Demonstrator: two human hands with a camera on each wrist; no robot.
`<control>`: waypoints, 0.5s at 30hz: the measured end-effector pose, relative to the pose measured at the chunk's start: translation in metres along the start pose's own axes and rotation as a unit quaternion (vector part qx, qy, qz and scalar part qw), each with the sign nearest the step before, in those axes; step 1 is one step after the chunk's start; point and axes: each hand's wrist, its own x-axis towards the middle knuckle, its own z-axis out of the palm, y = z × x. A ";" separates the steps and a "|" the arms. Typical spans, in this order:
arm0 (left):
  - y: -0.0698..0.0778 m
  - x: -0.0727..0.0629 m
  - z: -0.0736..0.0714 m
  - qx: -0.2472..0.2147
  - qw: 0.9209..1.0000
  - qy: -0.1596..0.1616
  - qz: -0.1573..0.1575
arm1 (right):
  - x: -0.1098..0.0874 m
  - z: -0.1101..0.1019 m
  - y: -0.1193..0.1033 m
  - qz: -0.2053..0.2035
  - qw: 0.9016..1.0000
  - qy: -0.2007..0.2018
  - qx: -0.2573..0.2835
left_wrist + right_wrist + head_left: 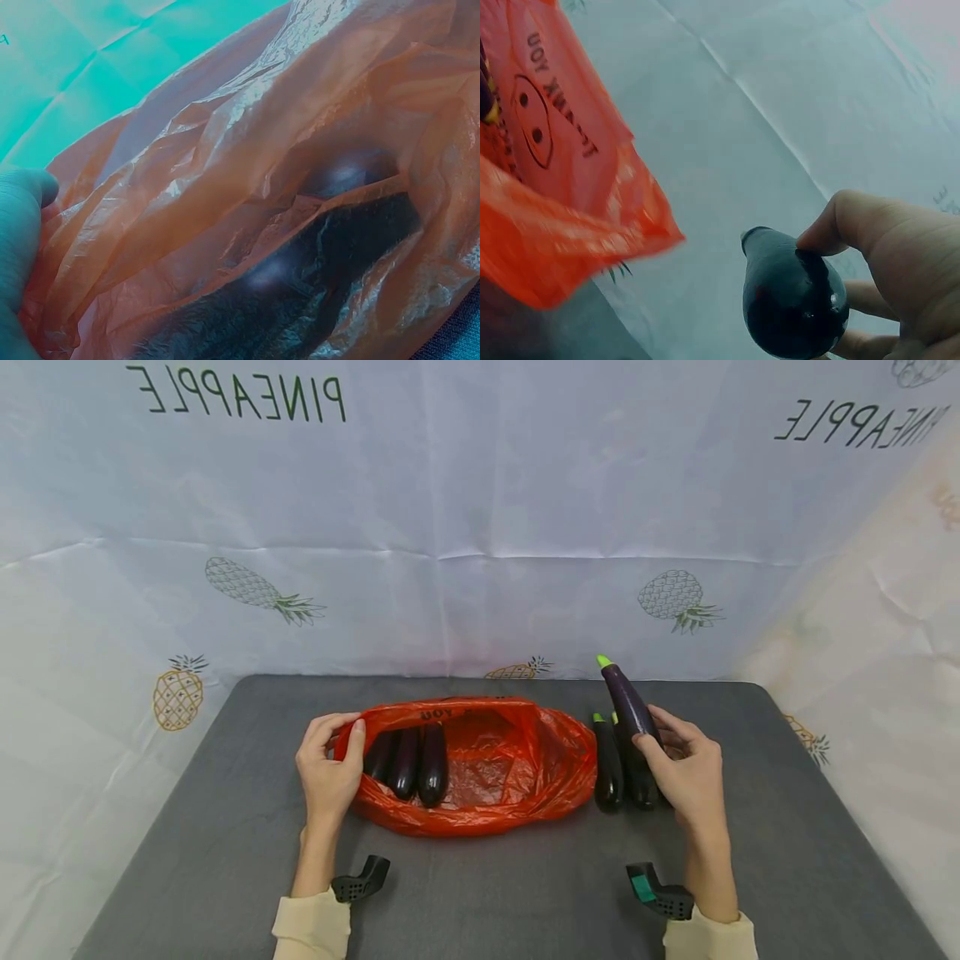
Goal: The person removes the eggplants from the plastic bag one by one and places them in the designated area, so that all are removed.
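Note:
A red plastic bag (480,822) lies with its mouth spread wide on the table. Inside its left part several dark purple eggplants (432,768) lie side by side. My left hand (330,768) pinches the bag's left rim, thumb inside and fingers outside; the left wrist view shows the thumb (22,225) at the crinkled film. To the right of the bag, my right hand (686,768) grips an eggplant (628,697) between thumb and fingers, its green stem end pointing up and away. In the right wrist view this eggplant (795,300) shows its rounded end.
Beside the bag's right end, more eggplants (608,768) lie on the grey table (510,893), partly under the held one. A white cloth with pineapple prints (465,485) hangs behind the table's far edge. Black camera mounts (660,893) sit at both wrists.

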 end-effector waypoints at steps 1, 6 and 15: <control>0.000 0.000 0.000 0.001 1.000 0.000 -0.001 | 0.001 -0.002 0.001 0.006 1.000 0.004 0.001; 0.000 -0.001 -0.001 0.003 1.000 -0.001 -0.003 | 0.007 -0.014 0.012 0.030 0.999 0.031 -0.017; -0.012 -0.002 0.000 0.008 1.000 -0.001 -0.012 | 0.011 -0.039 0.035 0.062 0.996 0.048 -0.053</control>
